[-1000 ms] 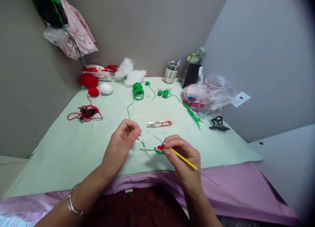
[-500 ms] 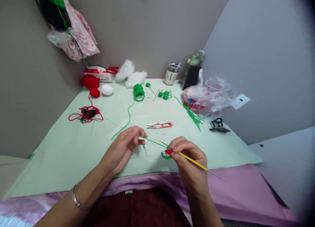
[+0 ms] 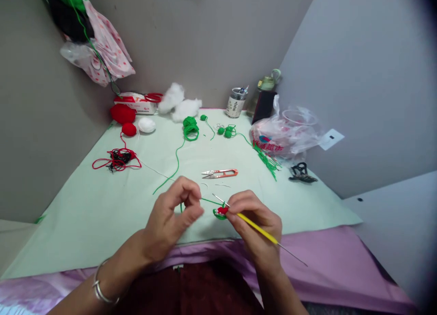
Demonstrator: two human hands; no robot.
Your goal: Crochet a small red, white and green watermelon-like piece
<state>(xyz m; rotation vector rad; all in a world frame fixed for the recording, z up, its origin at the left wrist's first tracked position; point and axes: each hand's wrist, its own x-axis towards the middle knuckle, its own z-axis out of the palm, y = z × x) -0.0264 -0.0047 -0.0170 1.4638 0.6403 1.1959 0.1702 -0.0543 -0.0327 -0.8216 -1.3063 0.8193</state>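
My right hand (image 3: 261,215) pinches a crochet hook (image 3: 257,228) with a yellow handle, its metal tip pointing left. A small crocheted piece (image 3: 220,212), red with white and a green edge, sits at the same fingertips, just under the hook. From it, green yarn (image 3: 210,200) runs left to my left hand (image 3: 172,221), whose fingers are curled round with the thumb close to the forefinger. A short length of this yarn hangs below those fingers; how it is wrapped is partly hidden. Beyond both hands lie orange-handled thread snips (image 3: 223,173).
Red yarn balls (image 3: 123,113), a white ball (image 3: 147,125), stuffing (image 3: 186,110) and a green skein (image 3: 190,128) lie at the back. Cut green strands (image 3: 268,160) rest by a plastic bag (image 3: 283,133) on the right. A black claw clip (image 3: 302,173) lies near the wall.
My left hand has turned, its thumb and fingers now curled up nearer the crocheted piece. My right hand, hook and piece have shifted slightly left. The stretch of yarn between the hands is shorter.
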